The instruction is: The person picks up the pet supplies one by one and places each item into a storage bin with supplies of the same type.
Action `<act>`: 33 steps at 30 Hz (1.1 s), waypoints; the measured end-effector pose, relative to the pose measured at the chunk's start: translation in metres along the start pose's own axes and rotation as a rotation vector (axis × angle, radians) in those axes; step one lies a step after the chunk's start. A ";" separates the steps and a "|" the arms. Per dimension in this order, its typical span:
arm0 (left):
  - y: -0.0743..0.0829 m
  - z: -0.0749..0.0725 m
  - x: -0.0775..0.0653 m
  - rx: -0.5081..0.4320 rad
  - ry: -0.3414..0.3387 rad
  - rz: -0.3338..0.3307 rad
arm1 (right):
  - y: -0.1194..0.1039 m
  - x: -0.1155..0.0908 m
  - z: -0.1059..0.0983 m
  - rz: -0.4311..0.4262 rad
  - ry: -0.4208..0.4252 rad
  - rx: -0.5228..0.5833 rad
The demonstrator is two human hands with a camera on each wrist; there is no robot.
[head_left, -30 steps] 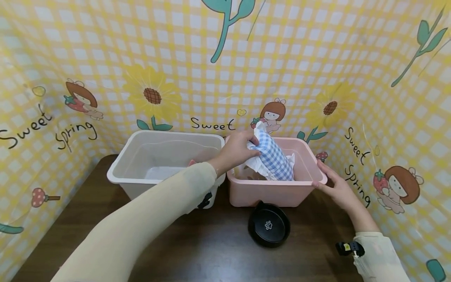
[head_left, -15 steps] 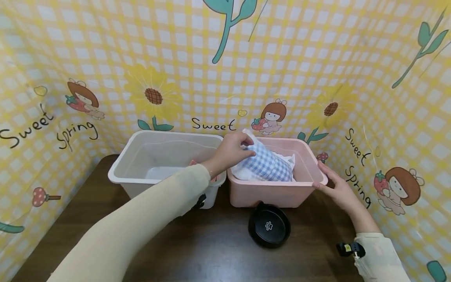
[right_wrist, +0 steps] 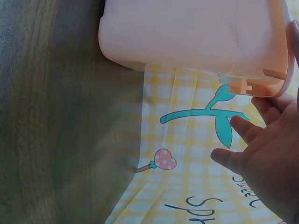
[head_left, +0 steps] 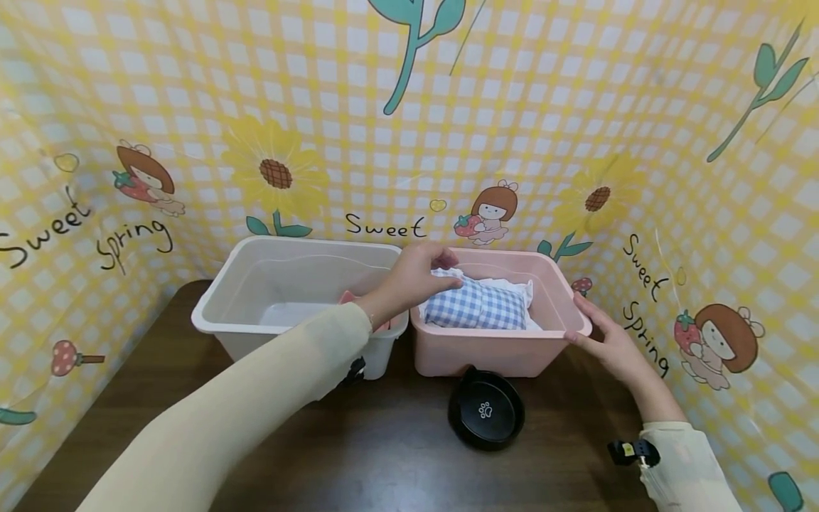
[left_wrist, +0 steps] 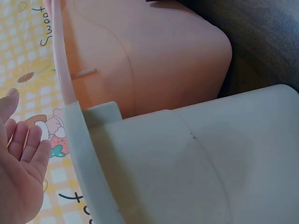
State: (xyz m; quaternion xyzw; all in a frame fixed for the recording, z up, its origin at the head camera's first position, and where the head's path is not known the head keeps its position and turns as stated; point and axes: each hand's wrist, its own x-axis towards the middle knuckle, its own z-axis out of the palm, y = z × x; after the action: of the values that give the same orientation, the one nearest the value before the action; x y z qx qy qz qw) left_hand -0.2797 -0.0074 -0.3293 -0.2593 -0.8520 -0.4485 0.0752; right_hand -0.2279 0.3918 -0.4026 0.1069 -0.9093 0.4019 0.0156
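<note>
Has a blue-and-white checked, padded cloth with white ruffled edging (head_left: 481, 306) lying inside a pink rectangular plastic bin (head_left: 480, 354).
Holds left hand (head_left: 414, 276) at its left end, fingers loosely bent, gripping nothing; with right hand (head_left: 609, 344), grips the pink bin's near right corner between thumb and fingers. Has alongside a white rectangular plastic bin (head_left: 301, 274); in front, a round black dish (head_left: 488, 427).

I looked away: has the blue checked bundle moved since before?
Yes, downward: the blue checked bundle now shows below the back rim of the pink bin; earlier its end rose above.
</note>
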 end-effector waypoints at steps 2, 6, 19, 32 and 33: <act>0.001 -0.001 -0.003 -0.028 0.003 -0.009 | 0.000 0.000 0.000 0.002 0.001 0.001; 0.007 -0.002 -0.010 -0.138 0.003 -0.078 | 0.001 0.000 0.001 0.008 -0.003 0.004; 0.032 0.005 -0.045 -0.253 -0.024 -0.096 | 0.000 0.000 0.000 -0.007 -0.002 0.019; 0.044 0.022 -0.072 -0.313 -0.008 -0.035 | 0.000 0.000 0.000 -0.009 0.000 -0.007; 0.044 0.024 -0.074 -0.308 -0.005 -0.033 | 0.000 -0.001 0.000 -0.008 0.000 -0.007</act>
State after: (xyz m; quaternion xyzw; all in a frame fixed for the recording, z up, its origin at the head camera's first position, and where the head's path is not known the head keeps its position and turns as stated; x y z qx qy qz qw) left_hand -0.1913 0.0043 -0.3385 -0.2545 -0.7775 -0.5746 0.0251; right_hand -0.2272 0.3922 -0.4025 0.1103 -0.9102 0.3987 0.0175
